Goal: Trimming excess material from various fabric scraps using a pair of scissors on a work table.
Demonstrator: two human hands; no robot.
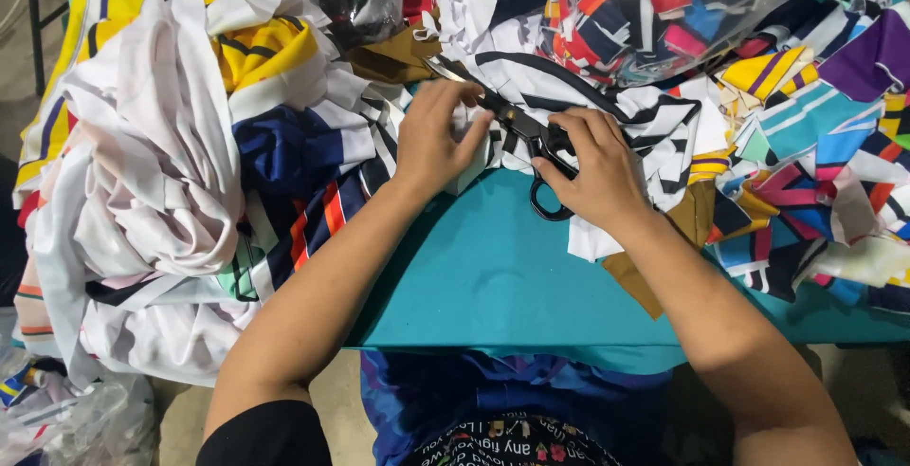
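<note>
My right hand (595, 167) grips black-handled scissors (517, 127), whose blades point up and left into a white fabric piece with black trim (607, 106). My left hand (438, 134) pinches that white fabric right beside the blades, fingers closed on the cloth. Both hands work at the far edge of a teal table surface (483, 276), with piles of fabric scraps all around.
A big heap of white, yellow and navy striped cloth (190, 144) fills the left. Multicoloured scraps (815, 144) cover the right. A clear plastic bag of bright pieces (654, 6) lies at the top. Blue fabric (493, 400) hangs on my lap below the table edge.
</note>
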